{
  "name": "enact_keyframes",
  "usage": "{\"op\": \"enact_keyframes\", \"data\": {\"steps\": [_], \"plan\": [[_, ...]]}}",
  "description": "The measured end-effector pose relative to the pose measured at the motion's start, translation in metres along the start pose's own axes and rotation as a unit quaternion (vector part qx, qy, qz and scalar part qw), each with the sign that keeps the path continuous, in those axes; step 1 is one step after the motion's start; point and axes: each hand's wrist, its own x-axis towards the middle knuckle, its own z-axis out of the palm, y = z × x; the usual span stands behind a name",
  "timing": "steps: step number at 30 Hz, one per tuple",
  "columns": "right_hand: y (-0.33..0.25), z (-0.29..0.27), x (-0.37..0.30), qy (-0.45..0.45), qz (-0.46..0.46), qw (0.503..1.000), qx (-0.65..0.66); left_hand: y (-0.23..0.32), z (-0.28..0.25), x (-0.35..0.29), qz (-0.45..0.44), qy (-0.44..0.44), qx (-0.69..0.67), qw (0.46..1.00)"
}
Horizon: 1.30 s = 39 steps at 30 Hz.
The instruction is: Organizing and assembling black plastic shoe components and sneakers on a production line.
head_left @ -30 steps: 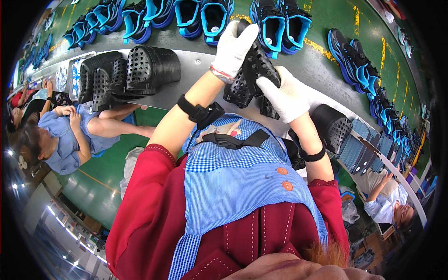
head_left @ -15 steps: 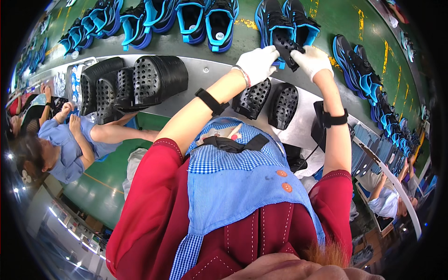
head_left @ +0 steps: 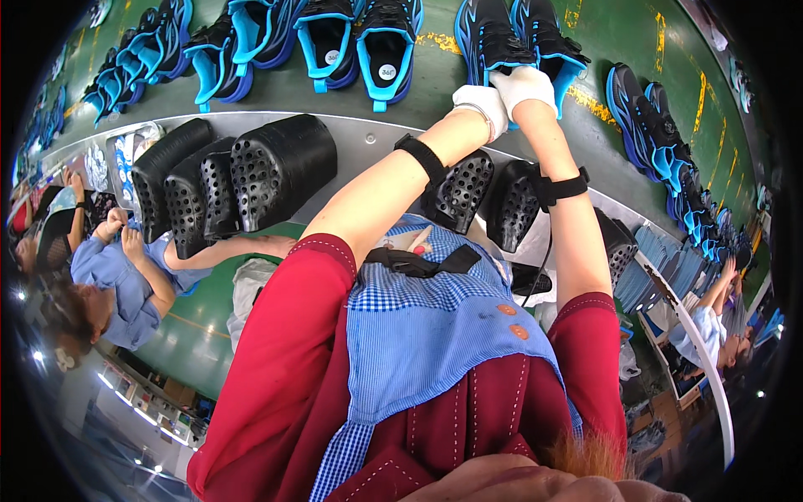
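My left hand (head_left: 482, 104), in a white glove, is closed at the heel of a black and blue sneaker (head_left: 488, 38). Over that shoe's opening is my gloved right hand (head_left: 525, 88), its fingers hidden in or behind the opening. The black perforated insert held earlier is out of sight. The matching sneaker (head_left: 548, 42) stands close on the right. Below my hands, on the metal ledge, lie a black perforated block (head_left: 462, 191) and another one (head_left: 513, 205), partly behind my right forearm.
Several larger black perforated blocks (head_left: 283, 171) stand on the metal ledge (head_left: 368, 155) at left. Rows of sneakers (head_left: 386, 50) line the green surface (head_left: 435, 75) beyond. More sneakers (head_left: 648, 125) run down the right. A person in blue (head_left: 125, 268) sits at left; others work at far right.
My right hand has moved left and in over the shoe's opening, close against my left hand. The perforated insert it pinched has gone out of sight. My view has shifted slightly.
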Motion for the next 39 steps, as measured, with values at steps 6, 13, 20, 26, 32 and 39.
{"op": "enact_keyframes", "data": {"steps": [6,13,20,26,32,39], "plan": [[-0.001,0.033,0.035,0.029,-0.012,0.999,-0.017,-0.014,-0.004,0.004,0.025,-0.037,0.002,0.999],[-0.01,0.032,0.038,0.047,-0.051,0.997,-0.045,-0.02,-0.017,0.009,0.066,-0.101,0.097,0.988],[0.019,0.004,-0.018,0.017,-0.161,0.983,0.088,-0.018,-0.007,-0.001,0.044,-0.025,0.124,0.991],[0.115,0.033,-0.149,0.097,-0.247,0.955,0.129,-0.032,-0.018,-0.02,0.06,-0.018,0.205,0.977],[0.144,0.068,-0.23,0.062,-0.199,0.974,0.087,-0.082,-0.027,-0.063,0.063,0.129,0.216,0.966],[0.153,0.082,-0.233,0.111,-0.241,0.96,0.087,-0.038,-0.019,-0.109,0.111,0.303,0.252,0.912]]}}
